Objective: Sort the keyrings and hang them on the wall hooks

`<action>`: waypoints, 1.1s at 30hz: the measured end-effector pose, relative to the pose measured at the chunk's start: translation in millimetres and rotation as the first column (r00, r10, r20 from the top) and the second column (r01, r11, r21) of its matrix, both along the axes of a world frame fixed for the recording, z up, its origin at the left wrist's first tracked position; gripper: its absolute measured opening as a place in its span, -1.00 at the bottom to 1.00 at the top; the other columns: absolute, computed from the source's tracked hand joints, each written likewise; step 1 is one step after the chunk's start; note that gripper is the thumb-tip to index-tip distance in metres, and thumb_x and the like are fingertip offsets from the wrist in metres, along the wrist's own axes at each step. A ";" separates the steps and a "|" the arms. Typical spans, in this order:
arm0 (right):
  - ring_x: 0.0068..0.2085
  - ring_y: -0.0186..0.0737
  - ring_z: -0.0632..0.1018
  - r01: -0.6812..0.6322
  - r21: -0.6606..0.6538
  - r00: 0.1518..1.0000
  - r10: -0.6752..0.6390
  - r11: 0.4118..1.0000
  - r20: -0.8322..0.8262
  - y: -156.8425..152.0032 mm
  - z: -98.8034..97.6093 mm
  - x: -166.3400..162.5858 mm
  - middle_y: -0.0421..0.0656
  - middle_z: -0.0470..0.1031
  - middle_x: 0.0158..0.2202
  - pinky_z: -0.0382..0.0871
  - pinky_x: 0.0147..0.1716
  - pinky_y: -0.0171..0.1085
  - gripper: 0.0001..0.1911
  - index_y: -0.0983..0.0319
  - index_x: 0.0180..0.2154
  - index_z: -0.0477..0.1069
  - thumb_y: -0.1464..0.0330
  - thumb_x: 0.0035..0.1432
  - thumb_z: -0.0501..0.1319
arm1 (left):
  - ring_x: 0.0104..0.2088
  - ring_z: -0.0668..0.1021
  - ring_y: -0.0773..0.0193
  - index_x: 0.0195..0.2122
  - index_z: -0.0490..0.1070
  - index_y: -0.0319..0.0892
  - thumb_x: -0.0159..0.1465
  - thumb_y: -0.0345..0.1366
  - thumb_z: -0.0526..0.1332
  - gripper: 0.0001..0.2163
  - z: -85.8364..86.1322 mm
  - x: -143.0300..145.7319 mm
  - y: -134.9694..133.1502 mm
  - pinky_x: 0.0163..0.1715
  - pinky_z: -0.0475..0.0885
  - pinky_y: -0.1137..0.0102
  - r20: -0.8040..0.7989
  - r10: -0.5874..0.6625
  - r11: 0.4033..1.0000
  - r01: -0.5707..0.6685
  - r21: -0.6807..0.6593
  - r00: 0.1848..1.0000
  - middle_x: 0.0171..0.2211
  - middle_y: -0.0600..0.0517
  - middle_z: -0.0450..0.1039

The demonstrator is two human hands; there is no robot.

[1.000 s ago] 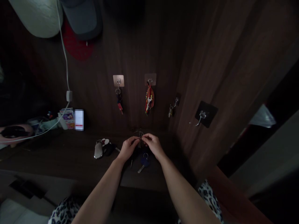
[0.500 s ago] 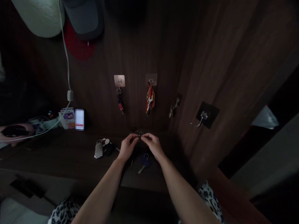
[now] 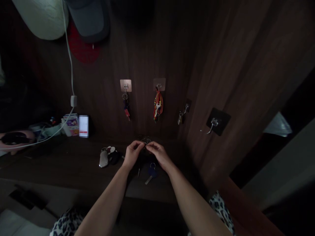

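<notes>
Thin metal key ring: bare steel, faint shine.
Blue plastic-headed key: matt head, dull metal blade.
Silver oval fob: polished, glossy metal.
Dark wooden wall panel, dark wooden desk: grained, matt.
Small metal wall hook: shiny.

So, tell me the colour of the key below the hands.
The key has a blue head; head view.

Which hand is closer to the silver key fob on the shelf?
Left. The left hand is just right of the silver key fob; the right hand lies farther right.
</notes>
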State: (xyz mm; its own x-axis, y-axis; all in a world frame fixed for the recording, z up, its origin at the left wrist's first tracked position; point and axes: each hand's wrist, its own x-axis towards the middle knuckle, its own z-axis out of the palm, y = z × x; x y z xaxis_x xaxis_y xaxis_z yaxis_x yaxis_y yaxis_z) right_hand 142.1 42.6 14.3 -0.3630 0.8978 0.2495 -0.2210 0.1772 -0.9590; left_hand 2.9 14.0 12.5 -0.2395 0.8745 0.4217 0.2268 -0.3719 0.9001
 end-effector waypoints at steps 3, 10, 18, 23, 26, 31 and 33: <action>-0.36 -0.34 0.40 -0.046 -0.061 0.997 0.042 0.997 -0.072 0.6 -1.6 -0.9 -0.29 0.40 -0.47 0.24 -0.35 -0.36 -0.80 0.21 -0.47 0.41 0.23 -0.14 0.30 | -0.28 0.49 0.28 -0.39 0.47 -0.20 0.09 -0.15 0.20 -0.78 -1.2 -0.8 0.8 -0.24 0.34 0.45 -0.007 0.025 0.999 -0.025 0.030 1.000 -0.38 0.03 0.49; -0.33 -0.31 0.51 -0.171 -0.168 0.957 0.123 0.971 -0.263 -2.5 3.5 -0.1 -0.25 0.51 -0.45 0.28 -0.31 -0.33 -0.76 0.21 -0.43 0.37 0.27 -0.17 0.35 | -0.30 0.50 0.27 -0.25 0.47 -0.20 0.15 -0.10 0.12 -0.70 -0.8 -3.5 0.8 -0.28 0.36 0.44 0.036 0.035 0.999 -0.036 0.014 0.999 -0.33 0.01 0.50; -0.31 -0.34 0.55 -0.106 -0.293 0.872 -0.053 0.950 -0.487 5.2 8.8 9.9 -0.20 0.56 -0.33 0.36 -0.36 -0.38 -0.75 0.23 -0.40 0.38 0.37 -0.18 0.37 | -0.26 0.50 0.26 -0.34 0.47 -0.17 0.18 -0.15 0.08 -0.75 -3.8 -1.0 0.6 -0.23 0.33 0.43 -0.246 0.110 0.994 -0.112 0.007 0.963 -0.32 0.03 0.51; -0.34 -0.37 0.55 -0.127 -0.371 0.782 -0.137 0.920 -0.608 8.7 10.9 14.0 -0.23 0.55 -0.35 0.42 -0.39 -0.39 -0.77 0.20 -0.33 0.40 0.45 -0.12 0.34 | -0.23 0.51 0.26 -0.34 0.46 -0.13 0.18 -0.16 0.07 -0.77 -9.8 0.1 2.6 -0.19 0.33 0.43 -0.374 0.007 1.000 -0.016 -0.019 0.927 -0.30 0.04 0.51; -0.38 -0.44 0.54 -0.169 -0.434 0.693 -0.207 0.885 -0.691 12.5 13.5 16.6 -0.23 0.54 -0.38 0.43 -0.39 -0.44 -0.83 0.22 -0.34 0.43 0.50 -0.06 0.29 | -0.25 0.51 0.27 -0.36 0.46 -0.11 0.18 -0.15 0.06 -0.77 -10.1 0.2 2.8 -0.19 0.33 0.43 -0.414 -0.051 0.997 0.019 -0.080 0.909 -0.30 0.07 0.52; -0.40 -0.49 0.52 -0.176 -0.473 0.572 -0.301 0.863 -0.763 28.8 23.4 26.4 -0.26 0.52 -0.42 0.44 -0.43 -0.52 -0.91 0.23 -0.39 0.43 0.52 0.01 0.24 | -0.28 0.52 0.26 -0.38 0.47 -0.11 0.18 -0.14 0.04 -0.75 -4.9 1.0 -0.5 -0.24 0.33 0.44 -0.430 -0.089 0.987 0.022 -0.158 0.899 -0.34 0.08 0.53; -0.40 -0.49 0.52 -0.149 -0.468 0.543 -0.323 0.871 -0.775 38.8 30.4 30.7 -0.27 0.51 -0.42 0.45 -0.43 -0.52 -0.92 0.22 -0.40 0.42 0.51 0.04 0.21 | -0.29 0.52 0.25 -0.39 0.47 -0.11 0.17 -0.14 0.04 -0.75 -3.3 1.5 -1.8 -0.26 0.32 0.44 -0.425 -0.094 0.986 0.024 -0.166 0.900 -0.37 0.08 0.53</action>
